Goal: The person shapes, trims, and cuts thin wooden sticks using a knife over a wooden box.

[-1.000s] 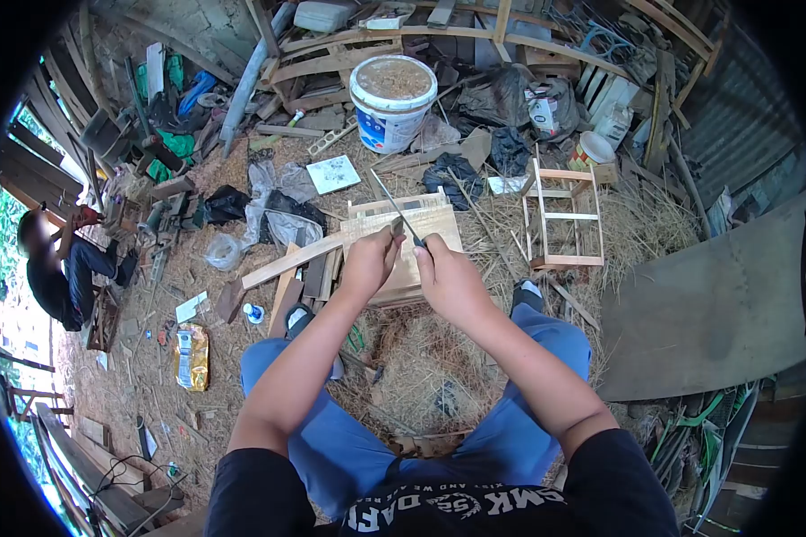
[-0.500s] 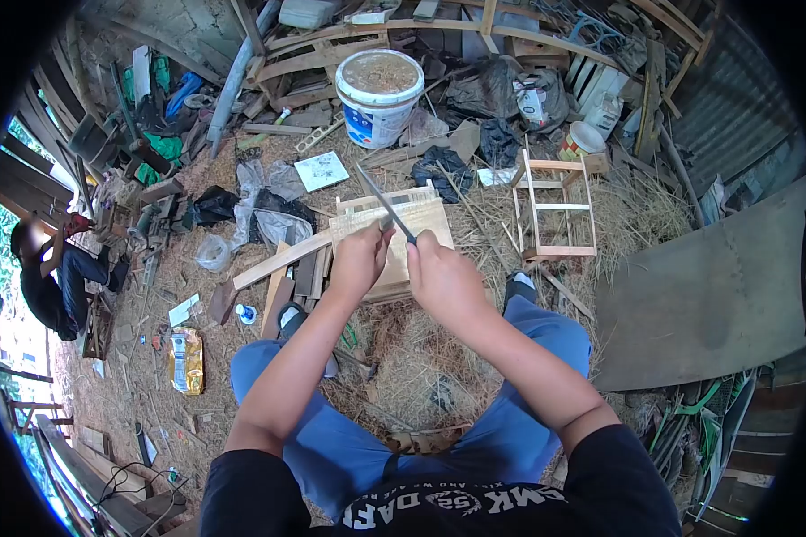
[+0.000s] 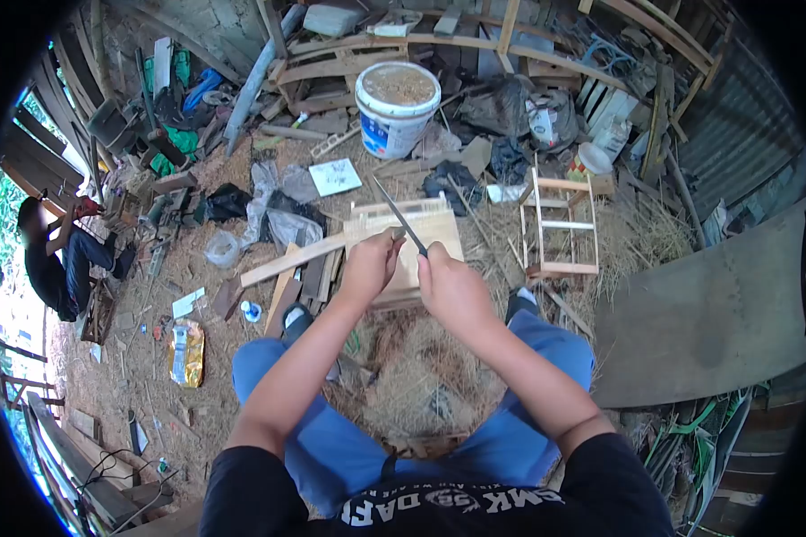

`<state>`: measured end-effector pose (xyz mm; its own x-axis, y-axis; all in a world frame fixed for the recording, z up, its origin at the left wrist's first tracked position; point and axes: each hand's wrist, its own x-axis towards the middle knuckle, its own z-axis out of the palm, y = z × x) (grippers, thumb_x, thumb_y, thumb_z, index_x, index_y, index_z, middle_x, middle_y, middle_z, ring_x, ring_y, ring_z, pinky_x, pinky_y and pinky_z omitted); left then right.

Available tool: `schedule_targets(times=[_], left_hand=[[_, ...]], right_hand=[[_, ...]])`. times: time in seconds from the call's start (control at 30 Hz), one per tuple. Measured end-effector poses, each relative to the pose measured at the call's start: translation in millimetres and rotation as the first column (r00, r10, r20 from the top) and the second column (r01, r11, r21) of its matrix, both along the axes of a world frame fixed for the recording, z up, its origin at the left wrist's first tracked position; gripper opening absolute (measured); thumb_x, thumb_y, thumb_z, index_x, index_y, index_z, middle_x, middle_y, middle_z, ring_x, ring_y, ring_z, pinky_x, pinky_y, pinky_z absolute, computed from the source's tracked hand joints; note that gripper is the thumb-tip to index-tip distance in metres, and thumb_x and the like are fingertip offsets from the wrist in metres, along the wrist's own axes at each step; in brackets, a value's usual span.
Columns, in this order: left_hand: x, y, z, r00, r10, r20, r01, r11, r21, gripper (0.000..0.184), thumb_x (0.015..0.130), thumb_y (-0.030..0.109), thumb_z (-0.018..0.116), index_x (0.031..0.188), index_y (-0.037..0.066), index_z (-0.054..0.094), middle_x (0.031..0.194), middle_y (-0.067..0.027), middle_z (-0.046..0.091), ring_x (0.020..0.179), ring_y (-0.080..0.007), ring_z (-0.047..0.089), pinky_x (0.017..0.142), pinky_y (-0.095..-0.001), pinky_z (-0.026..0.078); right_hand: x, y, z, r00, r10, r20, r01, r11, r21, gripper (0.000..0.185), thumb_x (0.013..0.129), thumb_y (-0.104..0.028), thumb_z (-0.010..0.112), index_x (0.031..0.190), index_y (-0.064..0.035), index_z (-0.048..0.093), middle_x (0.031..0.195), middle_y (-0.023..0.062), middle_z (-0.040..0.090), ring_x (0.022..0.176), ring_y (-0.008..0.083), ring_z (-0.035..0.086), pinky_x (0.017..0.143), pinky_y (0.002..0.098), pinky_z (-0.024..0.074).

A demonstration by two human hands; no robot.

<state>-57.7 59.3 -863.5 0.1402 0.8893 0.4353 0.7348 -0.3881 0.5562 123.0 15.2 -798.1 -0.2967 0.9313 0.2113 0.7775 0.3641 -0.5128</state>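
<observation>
My right hand (image 3: 457, 291) is closed round the dark handle of a knife. The long, narrow blade (image 3: 396, 207) points up and to the left, away from my body. Just left of the blade, the fingers of my left hand (image 3: 371, 266) are pinched together on a small greyish thing close to the knife's edge; I cannot make out what it is. Both hands are above a pale wooden stool or box (image 3: 441, 234) between my feet, partly hidden by my hands and forearms.
A small wooden frame (image 3: 560, 226) stands to the right, and a white bucket (image 3: 394, 125) behind. Wood strips (image 3: 291, 259) lie left of the stool. A large flat board (image 3: 707, 313) is at the right. Another person (image 3: 58, 259) sits far left.
The whole view has shifted slightly, so surroundings appear a little further right and lower. Both hands and the knife keep nearly the same pose over the stool.
</observation>
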Motion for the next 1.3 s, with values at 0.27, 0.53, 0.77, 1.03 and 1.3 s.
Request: schedule_targets(times=[0.27, 0.53, 0.77, 1.03, 1.3], left_hand=[[-4.3, -1.7, -20.3, 0.999, 0.001, -0.035, -0.005, 0.991, -0.130, 0.016, 0.098, 0.019, 0.064, 0.100, 0.003, 0.064, 0.076, -0.0259, 0.067, 0.071, -0.0452, 0.067, 0.063, -0.0531, 0.052], [2.1, -2.7, -15.5, 0.974, -0.004, 0.225, -0.012, 0.997, 0.071, 0.022, 0.094, 0.015, 0.069, 0.112, 0.001, 0.066, 0.099, -0.0240, 0.070, 0.091, -0.0430, 0.069, 0.079, -0.0471, 0.054], [-7.4, 3.4, -10.8, 0.985, -0.042, 0.166, 0.051, 0.998, -0.048, 0.017, 0.094, 0.011, 0.067, 0.106, -0.002, 0.065, 0.098, -0.0207, 0.068, 0.091, -0.0412, 0.067, 0.082, -0.0448, 0.053], [-19.4, 9.9, -19.0, 0.914, 0.066, 0.401, 0.015, 0.980, -0.198, 0.013, 0.100, 0.009, 0.061, 0.107, -0.002, 0.063, 0.096, -0.0190, 0.069, 0.089, -0.0306, 0.070, 0.078, -0.0380, 0.055], [-16.5, 19.2, -31.0, 0.777, -0.018, 0.629, 0.200, 0.955, -0.219, 0.018, 0.107, 0.012, 0.053, 0.118, 0.000, 0.061, 0.107, -0.0081, 0.069, 0.100, -0.0164, 0.067, 0.093, -0.0322, 0.052]], right_hand=[[1.3, 3.8, -16.6, 0.999, -0.025, -0.035, 0.021, 0.995, -0.094, 0.030, 0.106, -0.027, 0.047, 0.098, 0.0012, 0.052, 0.069, 0.0265, 0.066, 0.065, 0.0455, 0.068, 0.058, 0.0542, 0.0548], [7.0, 9.9, -14.9, 0.993, -0.028, -0.118, 0.012, 0.991, -0.134, 0.031, 0.106, -0.028, 0.046, 0.102, 0.0020, 0.050, 0.071, 0.0269, 0.066, 0.068, 0.0488, 0.067, 0.062, 0.0574, 0.0529], [12.5, 19.5, -25.8, 0.892, -0.087, -0.444, -0.063, 0.948, -0.313, 0.023, 0.102, -0.020, 0.046, 0.109, 0.0016, 0.045, 0.087, 0.0271, 0.065, 0.081, 0.0413, 0.067, 0.074, 0.0476, 0.0506], [17.3, 29.1, -18.4, 0.628, -0.112, -0.770, -0.082, 0.975, -0.208, 0.019, 0.101, -0.009, 0.050, 0.117, 0.0006, 0.047, 0.080, 0.0074, 0.059, 0.068, 0.0122, 0.052, 0.064, 0.0319, 0.0427], [21.9, 36.5, -30.4, 0.603, -0.139, -0.786, -0.081, 0.969, -0.234, 0.019, 0.101, -0.008, 0.055, 0.118, -0.0002, 0.050, 0.094, 0.0080, 0.062, 0.080, 0.0103, 0.056, 0.068, 0.0273, 0.0450]])
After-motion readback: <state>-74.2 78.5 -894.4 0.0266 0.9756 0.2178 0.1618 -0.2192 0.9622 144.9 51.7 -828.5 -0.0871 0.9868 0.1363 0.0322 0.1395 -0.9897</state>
